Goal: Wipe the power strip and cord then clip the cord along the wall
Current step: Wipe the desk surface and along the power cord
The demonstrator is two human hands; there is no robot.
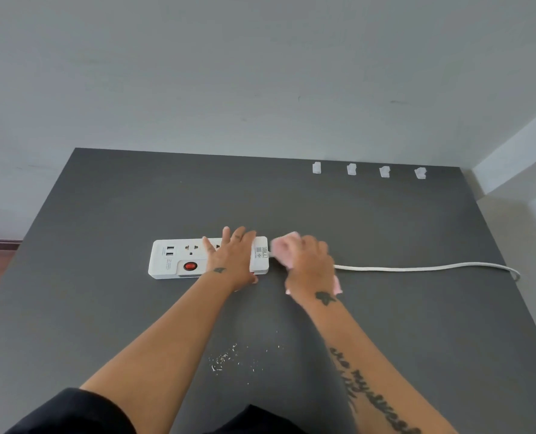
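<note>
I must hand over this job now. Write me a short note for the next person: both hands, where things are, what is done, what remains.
Left hand: flat on the power strip, holding it down.
Right hand: closed on the pink cloth, at the cord beside the strip.
Cord runs right, off the table edge.
Four clips sit at the far edge, all empty.
Wiping is under way; clipping not started. White crumbs lie near you.
</note>
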